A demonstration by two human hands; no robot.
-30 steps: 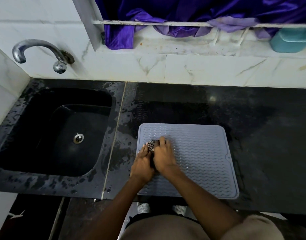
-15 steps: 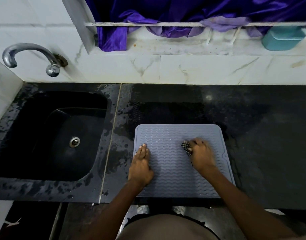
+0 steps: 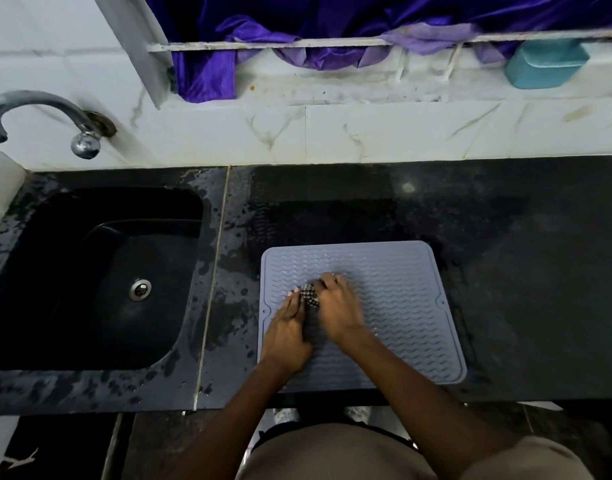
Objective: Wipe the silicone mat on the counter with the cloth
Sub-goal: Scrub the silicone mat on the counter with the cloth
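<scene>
Right now, mat: a grey ribbed mat [image 3: 394,306] lies flat on the black counter [image 3: 522,271], at its front edge, just right of the sink [image 3: 89,271].
Cloth: a small dark checked cloth [image 3: 309,295] sits bunched on the left half of the mat, mostly hidden between the 2 hands.
Right hand: the right hand [image 3: 335,306] lies over the cloth with fingers curled around it, pressing it down onto the mat.
Left hand: the left hand [image 3: 287,327] rests flat on the mat's left part, fingers straight and together, touching the cloth's left side.
Counter: wet patches show around the mat and along the sink rim.
Tap: a metal tap [image 3: 48,116] juts from the tiled wall above the sink.
Ledge: purple fabric [image 3: 207,71] hangs over it; a teal tub [image 3: 543,64] stands at the far right.
</scene>
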